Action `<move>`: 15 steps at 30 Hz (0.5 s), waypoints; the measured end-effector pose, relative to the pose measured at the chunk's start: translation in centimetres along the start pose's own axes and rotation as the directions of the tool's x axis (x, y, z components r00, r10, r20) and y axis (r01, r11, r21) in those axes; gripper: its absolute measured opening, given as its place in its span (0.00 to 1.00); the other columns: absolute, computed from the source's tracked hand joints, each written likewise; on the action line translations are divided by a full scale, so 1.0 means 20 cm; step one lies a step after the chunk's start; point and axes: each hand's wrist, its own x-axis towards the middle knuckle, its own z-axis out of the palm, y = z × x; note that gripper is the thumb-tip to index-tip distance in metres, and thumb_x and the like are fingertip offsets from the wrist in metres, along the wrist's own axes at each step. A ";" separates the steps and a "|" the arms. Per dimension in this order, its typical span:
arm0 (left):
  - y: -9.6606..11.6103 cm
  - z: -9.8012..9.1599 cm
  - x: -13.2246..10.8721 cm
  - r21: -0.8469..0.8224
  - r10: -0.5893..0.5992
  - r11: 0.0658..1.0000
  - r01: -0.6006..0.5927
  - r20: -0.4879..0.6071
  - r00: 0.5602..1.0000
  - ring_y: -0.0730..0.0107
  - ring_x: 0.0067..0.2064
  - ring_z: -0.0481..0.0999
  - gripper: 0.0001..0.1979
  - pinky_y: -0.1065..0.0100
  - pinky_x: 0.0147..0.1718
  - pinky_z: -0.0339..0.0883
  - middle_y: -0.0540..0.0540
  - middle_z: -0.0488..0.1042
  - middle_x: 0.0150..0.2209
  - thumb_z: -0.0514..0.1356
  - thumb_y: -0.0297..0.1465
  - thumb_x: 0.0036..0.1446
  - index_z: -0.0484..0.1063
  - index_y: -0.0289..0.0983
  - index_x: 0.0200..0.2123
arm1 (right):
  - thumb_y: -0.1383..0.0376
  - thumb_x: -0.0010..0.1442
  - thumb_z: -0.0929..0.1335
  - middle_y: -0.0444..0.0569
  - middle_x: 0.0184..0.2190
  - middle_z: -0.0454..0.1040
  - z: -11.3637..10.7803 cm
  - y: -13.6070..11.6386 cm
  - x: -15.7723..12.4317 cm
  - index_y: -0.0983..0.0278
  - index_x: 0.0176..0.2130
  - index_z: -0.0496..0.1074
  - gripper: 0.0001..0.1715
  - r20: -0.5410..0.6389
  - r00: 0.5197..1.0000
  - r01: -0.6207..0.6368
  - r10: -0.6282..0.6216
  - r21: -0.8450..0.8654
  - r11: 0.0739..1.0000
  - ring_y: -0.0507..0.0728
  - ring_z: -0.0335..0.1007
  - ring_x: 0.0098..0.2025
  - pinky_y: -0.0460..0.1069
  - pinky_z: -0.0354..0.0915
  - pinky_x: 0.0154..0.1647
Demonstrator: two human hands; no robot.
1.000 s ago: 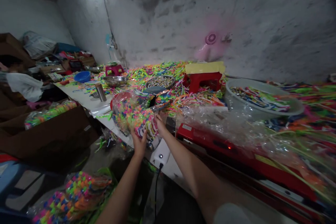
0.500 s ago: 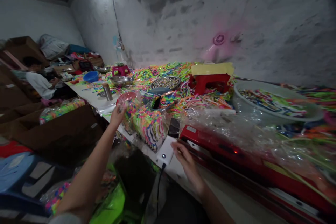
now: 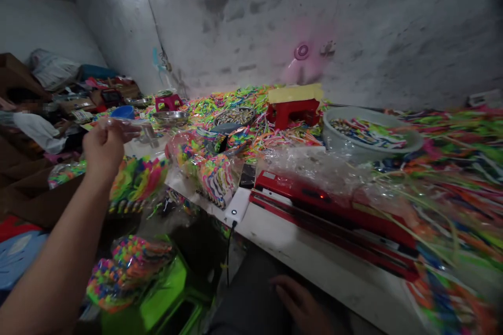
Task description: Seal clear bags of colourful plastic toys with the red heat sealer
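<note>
"Left hand [image 3: 104, 146]?"

"Bunched, apparently pinching the clear top of a filled bag [image 3: 137, 180], hung beside the worktop [image 3: 314, 267]."

"Any danger?"

"Could slip, if held only by slick film; could also split under load."

"Right hand [image 3: 301, 306]?"

"Low by the lap, loosely spread (dimly lit, though)."

"Farther out?"

"Might knock the lower bags [image 3: 123, 275] askew, if swung down carelessly."

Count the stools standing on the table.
2: a red stool under a yellow sheet, and a pink stool farther left, behind a metal bowl. Others could be hidden by the strands.
</note>
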 end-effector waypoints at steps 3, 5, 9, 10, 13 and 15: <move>0.30 -0.12 -0.17 -0.082 -0.029 0.996 0.035 0.072 0.997 0.70 0.37 0.79 0.24 0.54 0.46 0.69 0.52 0.78 0.27 0.49 0.40 0.63 0.74 0.22 0.39 | 0.43 0.59 0.66 0.54 0.44 0.79 0.10 -0.17 0.05 0.59 0.45 0.78 0.27 -0.006 0.992 0.130 -0.130 0.060 0.990 0.63 0.75 0.48 0.56 0.71 0.52; 0.43 -0.16 -0.32 -0.092 -0.058 0.993 0.069 0.112 0.992 0.68 0.37 0.80 0.24 0.52 0.46 0.70 0.50 0.79 0.29 0.51 0.42 0.63 0.75 0.24 0.42 | 0.45 0.58 0.69 0.56 0.54 0.74 0.17 -0.32 0.08 0.59 0.56 0.72 0.32 0.000 0.975 0.223 -0.224 0.109 0.969 0.63 0.71 0.54 0.58 0.67 0.57; 0.57 -0.19 -0.65 -0.105 -0.182 0.972 0.212 0.241 0.953 0.61 0.37 0.80 0.26 0.56 0.41 0.75 0.45 0.81 0.33 0.57 0.50 0.60 0.77 0.30 0.42 | 0.41 0.51 0.73 0.56 0.63 0.65 0.24 -0.58 0.07 0.58 0.64 0.62 0.49 0.072 0.951 0.271 -0.302 0.280 0.921 0.64 0.62 0.63 0.59 0.60 0.64; 0.59 -0.18 -0.73 -0.113 -0.222 0.958 0.262 0.280 0.934 0.60 0.37 0.80 0.26 0.58 0.40 0.76 0.44 0.81 0.34 0.58 0.50 0.59 0.78 0.32 0.41 | 0.39 0.50 0.72 0.56 0.62 0.66 0.22 -0.62 0.04 0.57 0.63 0.64 0.49 0.072 0.947 0.275 -0.313 0.323 0.906 0.64 0.63 0.63 0.59 0.61 0.63; 0.65 -0.16 -0.99 -0.158 -0.323 0.886 0.436 0.463 0.825 0.57 0.37 0.81 0.22 0.60 0.36 0.77 0.43 0.81 0.34 0.60 0.51 0.57 0.79 0.37 0.40 | 0.39 0.53 0.71 0.55 0.56 0.73 0.11 -0.70 -0.09 0.58 0.54 0.74 0.39 -0.065 0.942 0.331 -0.328 0.332 0.883 0.65 0.70 0.57 0.57 0.68 0.57; 0.66 -0.14 -1.14 -0.176 -0.353 0.833 0.524 0.561 0.749 0.55 0.37 0.81 0.23 0.59 0.35 0.77 0.42 0.81 0.33 0.61 0.52 0.55 0.79 0.38 0.39 | 0.42 0.59 0.68 0.54 0.45 0.80 0.00 -0.72 -0.20 0.59 0.46 0.79 0.28 -0.196 0.935 0.341 -0.297 0.252 0.906 0.63 0.77 0.45 0.54 0.73 0.46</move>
